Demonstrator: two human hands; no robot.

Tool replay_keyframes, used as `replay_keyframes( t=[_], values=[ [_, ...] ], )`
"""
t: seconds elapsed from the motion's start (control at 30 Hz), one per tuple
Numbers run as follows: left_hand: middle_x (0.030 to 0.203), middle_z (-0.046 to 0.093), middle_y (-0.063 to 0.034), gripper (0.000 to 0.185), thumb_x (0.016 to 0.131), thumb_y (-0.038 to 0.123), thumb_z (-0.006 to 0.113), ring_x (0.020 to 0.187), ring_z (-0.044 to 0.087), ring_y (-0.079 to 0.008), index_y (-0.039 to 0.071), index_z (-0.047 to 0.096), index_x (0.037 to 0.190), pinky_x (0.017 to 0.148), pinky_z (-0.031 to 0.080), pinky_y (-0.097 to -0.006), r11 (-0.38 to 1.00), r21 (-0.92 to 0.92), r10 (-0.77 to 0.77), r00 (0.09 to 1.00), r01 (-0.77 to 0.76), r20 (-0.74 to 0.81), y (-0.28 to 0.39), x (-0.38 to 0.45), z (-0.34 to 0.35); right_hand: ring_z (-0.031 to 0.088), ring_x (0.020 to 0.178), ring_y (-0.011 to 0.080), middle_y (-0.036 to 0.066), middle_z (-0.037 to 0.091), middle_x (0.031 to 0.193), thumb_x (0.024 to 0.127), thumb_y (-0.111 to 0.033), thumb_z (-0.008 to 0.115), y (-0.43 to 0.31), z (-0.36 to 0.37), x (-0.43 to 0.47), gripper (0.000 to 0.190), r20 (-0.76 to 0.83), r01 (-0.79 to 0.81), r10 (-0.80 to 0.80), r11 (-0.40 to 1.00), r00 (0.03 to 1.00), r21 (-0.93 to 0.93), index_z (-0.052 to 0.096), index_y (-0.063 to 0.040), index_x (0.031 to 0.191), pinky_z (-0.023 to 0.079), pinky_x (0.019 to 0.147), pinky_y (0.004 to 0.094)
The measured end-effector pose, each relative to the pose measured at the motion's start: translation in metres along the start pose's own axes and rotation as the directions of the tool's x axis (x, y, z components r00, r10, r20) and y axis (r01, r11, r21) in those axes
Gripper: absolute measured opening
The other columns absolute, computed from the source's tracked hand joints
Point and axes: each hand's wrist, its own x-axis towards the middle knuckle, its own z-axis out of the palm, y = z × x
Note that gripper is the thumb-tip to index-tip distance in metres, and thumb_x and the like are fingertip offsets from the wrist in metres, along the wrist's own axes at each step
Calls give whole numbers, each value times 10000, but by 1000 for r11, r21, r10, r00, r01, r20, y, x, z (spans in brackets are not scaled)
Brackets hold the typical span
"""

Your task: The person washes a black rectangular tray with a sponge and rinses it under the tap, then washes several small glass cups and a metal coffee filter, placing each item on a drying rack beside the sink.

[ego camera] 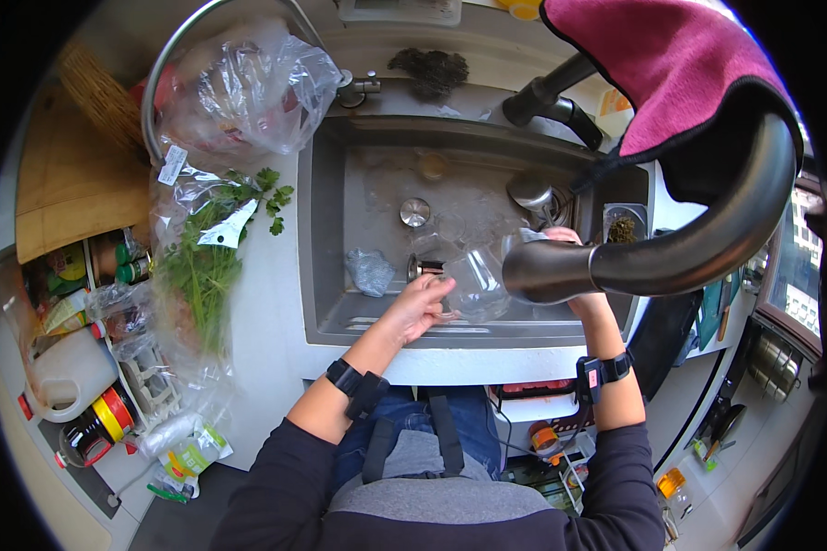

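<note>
Over the sink (324,206), my left hand (420,306) grips the handle of a clear glass jug (479,286), which is tilted with its body to the right. Most of my right hand (564,235) is hidden behind the dark faucet head (551,272); its fingertips show above and the wrist below. A whitish piece (532,235) lies beside those fingertips, and I cannot tell whether they hold it. Close to my left hand are a metal strainer-like piece (424,267) and a grey scrubbing cloth (370,272). A round metal lid or drain cap (415,212) sits farther back.
The faucet's thick curved neck (703,241), draped with a pink cloth (689,69), reaches over the sink from the right. A metal ladle (531,191) lies in the sink. Bagged green herbs (207,275) rest on the left counter. A dark scouring pad (429,71) lies behind.
</note>
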Motion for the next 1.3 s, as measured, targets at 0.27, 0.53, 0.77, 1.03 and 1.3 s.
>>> replay_keyframes(
  t=[0.27, 0.53, 0.77, 1.03, 1.3],
  values=[
    [627, 478, -49, 246, 780, 10, 658, 599, 554, -153, 68, 427, 717, 712, 493, -331, 70, 939, 374, 882, -336, 287, 34, -21, 42, 601, 1008, 249, 170, 610, 1046, 760, -184, 651, -21, 52, 6, 475, 559, 198, 300, 723, 773, -662, 555, 14, 1181, 455, 916, 348],
    [641, 554, -72, 94, 743, 7, 608, 696, 605, -226, 76, 546, 727, 1066, 376, -512, -485, 679, 408, 544, -551, 733, 35, -41, 61, 586, 1046, 234, 195, 592, 1166, 766, -143, 630, 2, 87, 9, 566, 542, -108, 437, 839, 718, -533, 476, 30, 1282, 480, 870, 336],
    [588, 485, -47, 94, 738, 24, 598, 608, 549, -200, 98, 542, 719, 1083, 365, -511, -678, 594, 350, 521, -432, 778, 40, -50, 52, 558, 1151, 223, 102, 532, 1311, 942, -297, 576, 8, 103, -1, 442, 347, -401, 226, 272, 910, 875, 496, -29, 1285, 450, 1003, 391],
    [592, 462, -33, 82, 742, 44, 572, 605, 548, -188, 97, 510, 731, 1081, 372, -504, -671, 574, 321, 513, -470, 796, 29, -53, 48, 545, 1173, 244, 154, 579, 1249, 1008, -301, 457, 6, 116, -11, 395, 264, -504, 429, 729, 864, 463, 556, -26, 1274, 410, 1021, 357],
    [1005, 511, -86, 324, 786, 209, 738, 1032, 556, -246, 93, 560, 1031, 1091, 337, -469, -177, 739, 570, 545, -650, 615, 34, -56, 30, 523, 1158, 224, 121, 563, 1236, 928, -311, 607, -5, 112, -4, 430, 274, -332, 262, 910, 925, 249, 556, -28, 1247, 408, 998, 369]
  ],
)
